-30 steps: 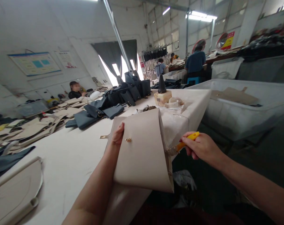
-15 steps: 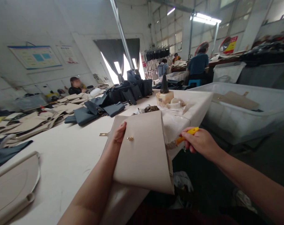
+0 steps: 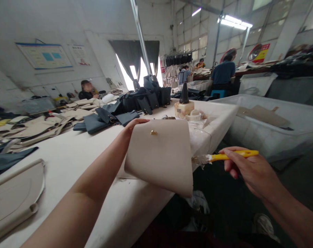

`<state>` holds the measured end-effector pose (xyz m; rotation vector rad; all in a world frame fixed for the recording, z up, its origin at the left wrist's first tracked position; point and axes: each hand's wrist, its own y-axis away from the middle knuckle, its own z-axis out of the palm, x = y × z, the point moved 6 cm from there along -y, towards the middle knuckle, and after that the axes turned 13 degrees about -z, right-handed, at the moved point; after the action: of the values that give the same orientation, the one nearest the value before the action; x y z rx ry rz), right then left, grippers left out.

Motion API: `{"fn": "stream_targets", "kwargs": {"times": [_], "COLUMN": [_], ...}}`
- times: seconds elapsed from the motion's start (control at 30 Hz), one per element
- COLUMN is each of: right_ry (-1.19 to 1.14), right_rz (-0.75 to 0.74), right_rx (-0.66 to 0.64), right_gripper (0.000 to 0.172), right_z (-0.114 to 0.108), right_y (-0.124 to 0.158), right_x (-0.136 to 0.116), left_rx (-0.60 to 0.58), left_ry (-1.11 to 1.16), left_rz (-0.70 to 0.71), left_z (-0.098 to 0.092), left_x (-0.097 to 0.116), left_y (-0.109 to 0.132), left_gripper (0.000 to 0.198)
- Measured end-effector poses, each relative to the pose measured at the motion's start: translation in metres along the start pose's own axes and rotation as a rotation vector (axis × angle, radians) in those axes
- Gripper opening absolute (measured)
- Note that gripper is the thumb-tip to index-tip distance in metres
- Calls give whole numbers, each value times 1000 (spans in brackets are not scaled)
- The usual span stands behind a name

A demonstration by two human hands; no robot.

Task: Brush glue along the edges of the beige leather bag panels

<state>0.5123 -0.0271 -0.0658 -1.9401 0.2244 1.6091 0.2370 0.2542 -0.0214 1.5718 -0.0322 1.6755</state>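
A beige leather bag panel (image 3: 161, 155) with a small gold clasp (image 3: 153, 132) is held up over the table's near edge. My left hand (image 3: 138, 123) grips its upper left edge, with most of the fingers hidden behind it. My right hand (image 3: 243, 163) is closed round the yellow handle of a glue brush (image 3: 223, 156). The brush's whitish, coated bristles are at the panel's right edge; whether they touch it I cannot tell. Beyond the panel stand a stained tub with a black cone (image 3: 184, 93) on it and a roll of tape (image 3: 194, 116).
Dark blue bag pieces (image 3: 99, 122) lie across the white table (image 3: 68, 158), with beige pieces (image 3: 76, 106) piled farther left. A rolled beige sheet (image 3: 17, 203) is at the near left. A large white bin (image 3: 270, 132) stands on the right. Co-workers sit in the background.
The panel has tipped, its clasp now higher and its lower edge raised. My right hand has drawn the brush to the right. My left hand has moved up along the panel's edge.
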Motion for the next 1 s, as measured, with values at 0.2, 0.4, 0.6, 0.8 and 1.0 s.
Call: {"fn": "stream_targets", "kwargs": {"times": [0.2,0.4,0.6,0.8,1.0], "right_ry": [-88,-117,-129,-107,26], "right_rz": [8,-17,-10,-37,-19], "right_rx": [150,226,219,154,-11], "right_gripper": [51,46,48,47,50], "right_z": [-19,-33,-29,-15,20], "right_y": [2,1,4,4,2], "right_x": [-1,3,5,-4,-15], "left_rx": [181,123,-6,-40,77], "left_ry": [-89,-252,-344,-183,16], "left_rz": [108,489,484,340,407], "left_z": [11,37,45,12,-7], "left_x": [69,123,98,21,-20], "left_y": [25,90,107,109,116], "left_gripper": [29,43,39,37,36]}}
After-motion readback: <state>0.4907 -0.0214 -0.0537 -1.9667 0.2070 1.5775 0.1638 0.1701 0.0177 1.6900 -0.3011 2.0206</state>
